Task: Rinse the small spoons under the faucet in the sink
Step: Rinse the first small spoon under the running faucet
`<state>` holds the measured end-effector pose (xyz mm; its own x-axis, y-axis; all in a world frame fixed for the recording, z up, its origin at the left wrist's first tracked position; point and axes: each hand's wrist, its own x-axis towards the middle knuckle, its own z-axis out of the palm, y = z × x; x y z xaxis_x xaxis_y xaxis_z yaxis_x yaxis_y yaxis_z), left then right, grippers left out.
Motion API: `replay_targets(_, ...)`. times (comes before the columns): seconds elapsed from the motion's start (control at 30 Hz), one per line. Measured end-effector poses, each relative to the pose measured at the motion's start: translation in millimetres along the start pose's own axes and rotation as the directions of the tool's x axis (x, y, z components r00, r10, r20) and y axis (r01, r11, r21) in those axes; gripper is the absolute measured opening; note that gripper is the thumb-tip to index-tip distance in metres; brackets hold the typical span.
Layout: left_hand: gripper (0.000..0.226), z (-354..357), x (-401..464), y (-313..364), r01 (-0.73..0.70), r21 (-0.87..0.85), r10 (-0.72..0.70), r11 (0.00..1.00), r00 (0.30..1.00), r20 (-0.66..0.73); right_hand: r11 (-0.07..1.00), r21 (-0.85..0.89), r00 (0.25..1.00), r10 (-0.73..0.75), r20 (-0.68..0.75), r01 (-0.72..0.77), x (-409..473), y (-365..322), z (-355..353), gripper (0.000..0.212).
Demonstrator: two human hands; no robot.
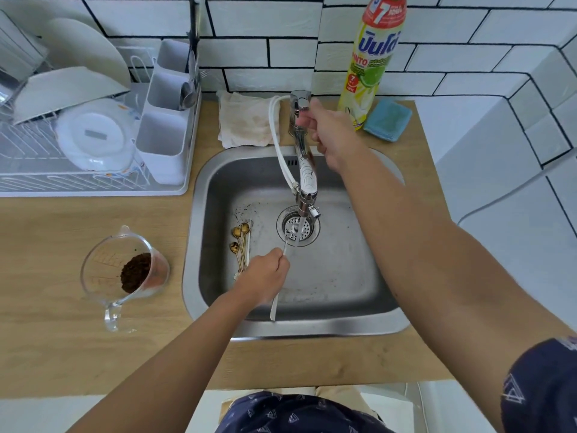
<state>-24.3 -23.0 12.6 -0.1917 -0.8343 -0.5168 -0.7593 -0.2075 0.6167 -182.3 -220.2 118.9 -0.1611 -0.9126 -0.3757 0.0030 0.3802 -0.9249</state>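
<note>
Currently, left hand [265, 273] fingers pinch a spoon [281, 270] under the faucet [304, 170]; right hand [324, 132] grips its lever. Risk: wet spoon slipping toward the drain [298, 228].

The sink [199, 245] sits in the counter [62, 354], with the faucet [304, 157] at its far edge and spoons [240, 242] lying inside, left of the drain [298, 228]. A dish rack [93, 189] stands far left, a jug [125, 270] near left (on the counter), and a bottle [371, 64] and sponge [388, 120] far right.
</note>
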Motion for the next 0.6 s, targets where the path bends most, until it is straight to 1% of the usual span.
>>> replay_targets(0.03, 0.030, 0, 0, 0, -0.001, -0.007, 0.001, 1.000, 1.000, 0.002, 0.999, 0.051, 0.999, 0.010, -0.048, -0.008, -4, 9, -5, 0.036)
replay_targets(0.1, 0.030, 0, 1, 1, -0.001, -0.028, 0.001, 1.000, 1.000, 0.007, 0.991, 0.123, 0.977, 0.077, -0.201, -0.053, -18, 41, -19, 0.034)
replay_targets(0.13, 0.029, 0, 1, 1, 0.001, -0.042, -0.001, 0.999, 1.000, 0.011, 0.988, 0.124, 0.956, 0.122, -0.267, -0.091, -30, 63, -26, 0.030)
replay_targets(0.17, 0.028, 0, 2, 2, 0.002, -0.052, -0.001, 0.999, 1.000, 0.015, 0.986, 0.106, 0.942, 0.158, -0.297, -0.132, -45, 86, -31, 0.025)
replay_targets(0.2, 0.026, 0, 4, 2, -0.001, -0.056, 0.002, 0.998, 1.000, 0.021, 0.983, 0.075, 0.942, 0.180, -0.284, -0.165, -61, 110, -33, 0.019)
replay_targets(0.23, 0.024, 0, 5, 4, -0.011, -0.058, 0.013, 0.998, 1.000, 0.027, 0.981, 0.041, 0.957, 0.194, -0.217, -0.190, -78, 130, -32, 0.012)
replay_targets(0.27, 0.022, 0, 6, 5, -0.027, -0.058, 0.029, 0.998, 0.999, 0.033, 0.977, -0.005, 0.972, 0.211, -0.103, -0.212, -93, 146, -30, 0.013)
replay_targets(0.33, 0.020, 1, 7, 7, -0.047, -0.099, 0.051, 0.994, 0.998, 0.035, 0.966, -0.082, 0.956, 0.256, 0.143, -0.247, -111, 166, -22, 0.037)
replay_targets(0.37, 0.019, 1, 6, 8, -0.045, -0.134, 0.050, 0.990, 0.998, 0.033, 0.964, -0.092, 0.940, 0.264, 0.216, -0.250, -114, 172, -17, 0.047)
replay_targets(0.4, 0.020, 2, 6, 7, -0.045, -0.156, 0.051, 0.987, 0.998, 0.035, 0.967, -0.086, 0.937, 0.252, 0.240, -0.238, -112, 175, -14, 0.047)
replay_targets(0.43, 0.022, 2, 5, 7, -0.042, -0.169, 0.050, 0.985, 0.998, 0.045, 0.973, -0.071, 0.945, 0.231, 0.230, -0.221, -109, 174, -12, 0.038)
replay_targets(0.5, 0.026, 3, 4, 6, -0.029, -0.190, 0.041, 0.981, 0.998, 0.057, 0.977, -0.092, 0.964, 0.206, 0.166, -0.192, -103, 171, -10, 0.009)
replay_targets(0.53, 0.028, 3, 4, 6, -0.025, -0.204, 0.037, 0.979, 0.998, 0.056, 0.977, -0.102, 0.968, 0.201, 0.152, -0.187, -99, 170, -11, 0.007)
replay_targets(0.6, 0.029, 4, 3, 6, -0.012, -0.243, 0.027, 0.970, 0.998, 0.059, 0.974, -0.103, 0.968, 0.212, 0.134, -0.200, -97, 172, -13, 0.022)
